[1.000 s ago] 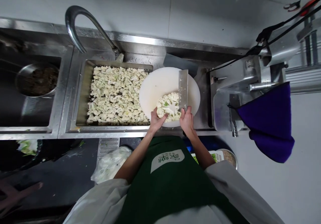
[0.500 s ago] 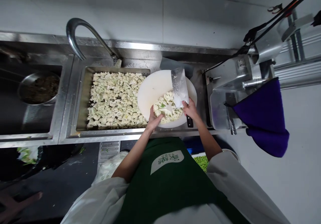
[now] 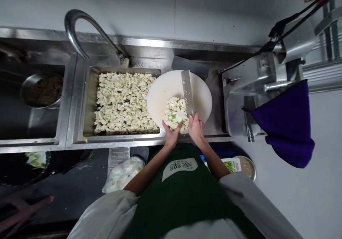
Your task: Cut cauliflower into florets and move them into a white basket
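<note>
Cauliflower: the piece [image 3: 175, 115] lies on the near part of the round white cutting board [image 3: 160, 89], a smooth, pale branching stem showing in its middle, bumpy cream florets around it and a small green bit on the left of the stem.
Left hand: the hand [image 3: 172, 135] is closed around the near-left side of the cauliflower, thumb toward the stem.
Right hand: the hand [image 3: 196, 127] grips the cleaver [image 3: 187, 92] at its near end; the handle is mostly hidden.
Cleaver: broad metal blade, tilted steeply, just right of the cauliflower, specked with pale crumbs; whether its edge touches the piece cannot be told.
Sink basin: left of the board, the basin [image 3: 91, 103] holds a thick layer of small cut florets [image 3: 125, 103], cream to pale green, with dark gaps between them. A curved faucet [image 3: 93, 18] rises behind it.
Writing: the green apron [image 3: 181, 192] carries a white leaf-shaped patch [image 3: 179, 167] with green characters, a larger row and a smaller one, upside down from here and too small to read surely.
Brands: none legible on the metal machine [image 3: 248, 75] at right.
</note>
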Tool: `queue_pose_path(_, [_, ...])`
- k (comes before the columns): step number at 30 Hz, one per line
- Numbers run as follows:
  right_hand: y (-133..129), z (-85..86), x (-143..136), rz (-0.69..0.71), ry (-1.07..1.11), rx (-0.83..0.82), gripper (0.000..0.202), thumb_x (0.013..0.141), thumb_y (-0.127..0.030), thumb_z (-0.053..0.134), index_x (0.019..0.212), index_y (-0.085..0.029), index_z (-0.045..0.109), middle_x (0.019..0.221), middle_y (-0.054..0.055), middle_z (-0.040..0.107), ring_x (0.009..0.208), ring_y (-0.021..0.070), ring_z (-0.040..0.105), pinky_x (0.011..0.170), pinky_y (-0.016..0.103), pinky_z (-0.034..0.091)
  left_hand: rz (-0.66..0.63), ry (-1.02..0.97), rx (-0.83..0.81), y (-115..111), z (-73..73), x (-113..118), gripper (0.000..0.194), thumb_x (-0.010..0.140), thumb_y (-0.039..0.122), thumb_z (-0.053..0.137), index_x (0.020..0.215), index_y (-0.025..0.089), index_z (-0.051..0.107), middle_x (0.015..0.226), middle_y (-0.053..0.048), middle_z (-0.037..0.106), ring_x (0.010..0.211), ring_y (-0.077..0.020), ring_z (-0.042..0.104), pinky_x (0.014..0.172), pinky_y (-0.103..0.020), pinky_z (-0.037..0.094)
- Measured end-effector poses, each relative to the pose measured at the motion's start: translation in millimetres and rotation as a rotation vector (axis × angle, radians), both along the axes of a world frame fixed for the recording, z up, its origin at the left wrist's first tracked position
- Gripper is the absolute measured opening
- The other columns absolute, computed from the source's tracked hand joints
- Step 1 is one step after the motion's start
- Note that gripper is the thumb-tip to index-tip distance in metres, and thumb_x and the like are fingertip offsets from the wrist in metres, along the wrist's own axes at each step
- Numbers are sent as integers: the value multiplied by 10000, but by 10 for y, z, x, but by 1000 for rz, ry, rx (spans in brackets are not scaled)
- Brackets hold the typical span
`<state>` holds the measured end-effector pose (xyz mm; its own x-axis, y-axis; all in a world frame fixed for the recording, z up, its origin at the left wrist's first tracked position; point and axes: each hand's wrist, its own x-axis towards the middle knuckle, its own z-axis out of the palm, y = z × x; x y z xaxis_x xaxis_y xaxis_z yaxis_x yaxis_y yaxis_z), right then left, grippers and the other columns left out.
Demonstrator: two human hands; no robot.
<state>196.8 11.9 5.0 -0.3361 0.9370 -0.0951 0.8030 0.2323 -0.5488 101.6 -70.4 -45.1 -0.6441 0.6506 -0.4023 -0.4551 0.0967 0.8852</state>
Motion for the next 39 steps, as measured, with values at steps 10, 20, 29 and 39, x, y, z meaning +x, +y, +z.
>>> queue_pose_path(10, [374, -328, 28, -78, 241, -139, 256, 1042, -340, 469, 1237, -185, 527, 780, 39, 689, 656, 229, 674, 634, 314, 520, 2, 141, 39, 63, -113, -21, 1200, 733, 399, 923, 1633, 272, 139, 1591, -151, 512, 1416, -248, 574, 1203, -379, 470])
queue_pose_path(20, [726, -483, 380, -206, 381, -111, 299, 971, -413, 560, 1162, -183, 569, 758, 48, 698, 595, 232, 678, 574, 326, 545, 61, 389, -112, 183, -142, -801, 735, 796, 364, 841, 1405, 241, 448, 1310, -113, 595, 1185, -230, 652, 921, -294, 583])
queue_pose_path(29, [508, -270, -12, 29, 228, 185, 330, 1049, -473, 473, 1155, -180, 582, 910, 142, 765, 845, 300, 740, 728, 337, 524, 217, 595, -88, 365, -366, -1024, 567, 870, 439, 740, 1351, 206, 552, 1312, -120, 562, 1033, -197, 648, 873, -297, 571])
queue_pose_path(39, [426, -74, -242, 12, 163, 225, 368, 1097, -444, 367, 1190, -155, 575, 917, 144, 753, 807, 291, 724, 687, 329, 479, 208, 647, -145, 408, -300, -1141, 575, 831, 421, 766, 1335, 179, 629, 1302, -135, 563, 1158, -258, 605, 983, -354, 522])
